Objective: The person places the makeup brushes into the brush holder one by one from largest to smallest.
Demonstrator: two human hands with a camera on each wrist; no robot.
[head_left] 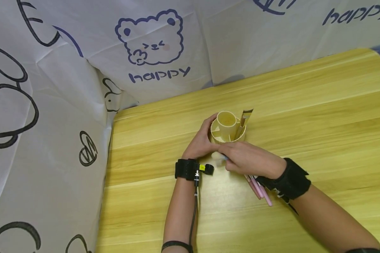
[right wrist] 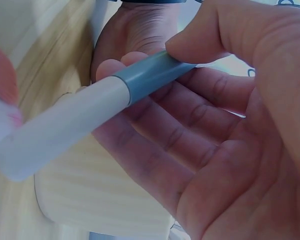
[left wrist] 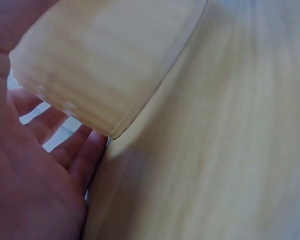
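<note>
One pen is held just in front of the holder.
Nearest, pink sticks lie on the table, in front of the holder and toward its right, their far ends hidden under the right hand. That hand pinches the pen between thumb and fingers, white end toward the holder's left. The left hand curls round the holder's left side. Brushes stand in the holder's right part, bristles up. Beyond the holder hangs a white sheet. The step in hand looks like bringing the pen to the holder; the next move seems to call for tipping it upright above the holder's rim while the left hand steadies the base.
</note>
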